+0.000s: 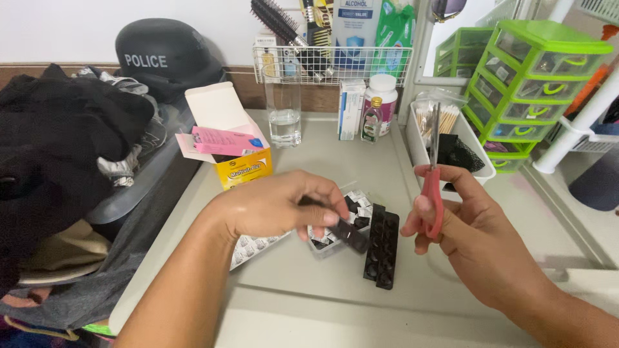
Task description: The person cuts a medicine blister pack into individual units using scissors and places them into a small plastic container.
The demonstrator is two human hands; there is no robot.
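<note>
Head view: left hand pinches small dark blister strip, light, thin, bendy, best gripped at edges; right hand closed around red-handled scissors, blades upright, shut

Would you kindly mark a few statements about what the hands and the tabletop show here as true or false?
1. The right hand holds red-handled scissors with the blades pointing up. True.
2. The left hand is empty. False: it pinches a small dark blister strip.
3. The drinking glass is full to the brim. False: water fills only its lower part.
4. A long dark blister strip lies on the table between the two hands. True.
5. The yellow box is shut. False: its flap stands open, with a pink pack on top.
</note>
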